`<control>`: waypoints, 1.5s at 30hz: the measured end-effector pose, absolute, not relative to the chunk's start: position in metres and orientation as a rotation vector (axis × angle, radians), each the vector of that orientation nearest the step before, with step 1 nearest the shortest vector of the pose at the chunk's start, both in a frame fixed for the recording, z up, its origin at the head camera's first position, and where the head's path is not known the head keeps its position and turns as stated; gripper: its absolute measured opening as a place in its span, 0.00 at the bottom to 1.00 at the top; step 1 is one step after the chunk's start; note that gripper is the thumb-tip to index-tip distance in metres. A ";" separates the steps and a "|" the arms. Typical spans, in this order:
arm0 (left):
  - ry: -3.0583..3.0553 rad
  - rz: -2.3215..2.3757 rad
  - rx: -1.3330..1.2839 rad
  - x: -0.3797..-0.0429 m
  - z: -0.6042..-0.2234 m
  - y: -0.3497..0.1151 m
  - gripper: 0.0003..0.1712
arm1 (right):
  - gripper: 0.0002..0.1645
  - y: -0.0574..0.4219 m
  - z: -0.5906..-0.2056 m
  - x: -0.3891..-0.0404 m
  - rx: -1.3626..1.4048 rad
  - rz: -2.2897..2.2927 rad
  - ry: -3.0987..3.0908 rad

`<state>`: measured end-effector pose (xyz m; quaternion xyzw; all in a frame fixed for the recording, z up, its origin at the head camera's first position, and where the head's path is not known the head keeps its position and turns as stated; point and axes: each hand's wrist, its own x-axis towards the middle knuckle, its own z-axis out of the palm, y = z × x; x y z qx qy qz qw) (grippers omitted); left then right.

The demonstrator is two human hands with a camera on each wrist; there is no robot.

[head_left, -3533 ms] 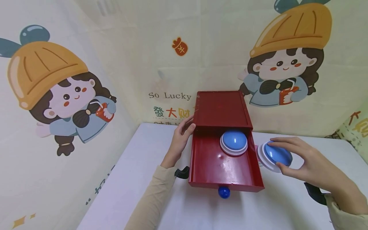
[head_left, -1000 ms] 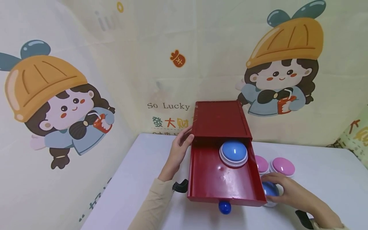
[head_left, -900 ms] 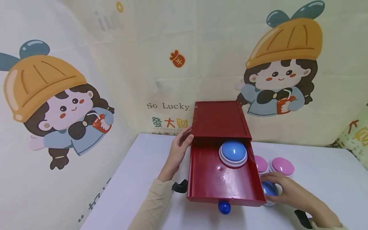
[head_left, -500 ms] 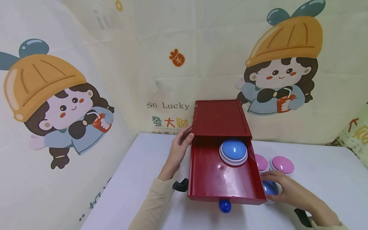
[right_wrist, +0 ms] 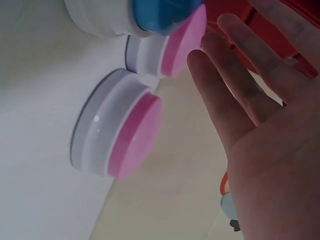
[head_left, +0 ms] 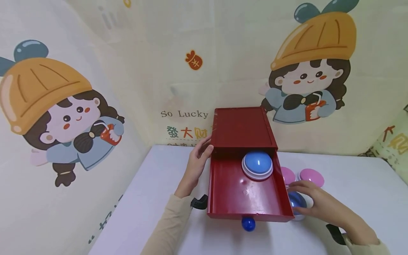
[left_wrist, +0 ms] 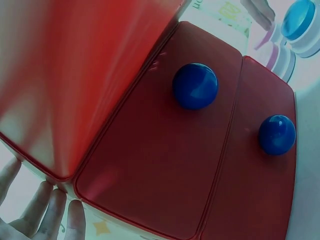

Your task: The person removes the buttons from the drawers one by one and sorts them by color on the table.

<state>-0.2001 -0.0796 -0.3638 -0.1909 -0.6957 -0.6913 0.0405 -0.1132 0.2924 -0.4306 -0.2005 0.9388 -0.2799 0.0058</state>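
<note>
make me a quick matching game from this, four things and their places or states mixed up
1. left hand
2. right hand
3. pink-topped buttons
4. drawer

A. pulled out, with a blue-topped button inside
B. at the left side of the red box
C. a pair on the table
D. near another blue-topped button

Pairs: 1-B, 2-D, 3-C, 4-A

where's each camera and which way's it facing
Head: on the head, facing forward and down at the red box; left hand, right hand, sleeves show.
Left wrist: worn there, facing the blue knobs; left fingers, some right hand show.
Right wrist: worn there, facing the pink buttons; right palm, fingers show.
Head and right wrist share these buttons.
</note>
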 end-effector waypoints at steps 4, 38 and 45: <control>-2.137 -2.126 -0.576 -0.200 -0.366 -0.078 0.26 | 0.37 0.293 -0.423 -0.109 -0.606 -0.906 2.937; -2.149 -2.098 -0.560 -0.204 -0.362 -0.082 0.26 | 0.35 0.275 -0.351 -0.108 -0.750 -0.845 3.111; -2.138 -2.109 -0.584 -0.205 -0.363 -0.081 0.26 | 0.35 0.269 -0.332 -0.104 -0.717 -0.860 3.150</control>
